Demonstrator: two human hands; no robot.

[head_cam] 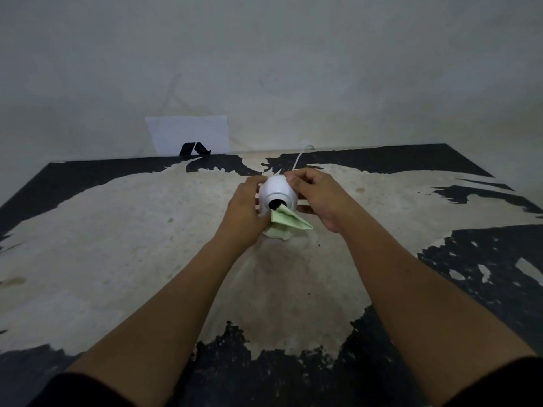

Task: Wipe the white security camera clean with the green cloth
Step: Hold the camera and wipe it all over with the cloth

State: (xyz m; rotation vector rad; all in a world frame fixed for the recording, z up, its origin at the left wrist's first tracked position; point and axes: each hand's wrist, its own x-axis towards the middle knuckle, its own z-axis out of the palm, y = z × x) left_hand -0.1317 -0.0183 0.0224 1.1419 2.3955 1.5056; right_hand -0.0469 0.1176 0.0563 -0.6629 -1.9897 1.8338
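Note:
The white security camera (277,190) is a round body with a black lens facing me, held just above the table's middle. My left hand (244,208) presses against its left side and grips the folded green cloth (289,221), which sticks out under the lens toward the right. My right hand (318,198) clasps the camera's right side, with fingertips on top of the body. The camera's base is hidden behind the cloth and hands.
A thin white cable (300,158) runs from the camera to the back wall. A white sheet with a black mark (188,135) leans on the wall at the back left. The table (117,230) has a worn beige surface with black patches.

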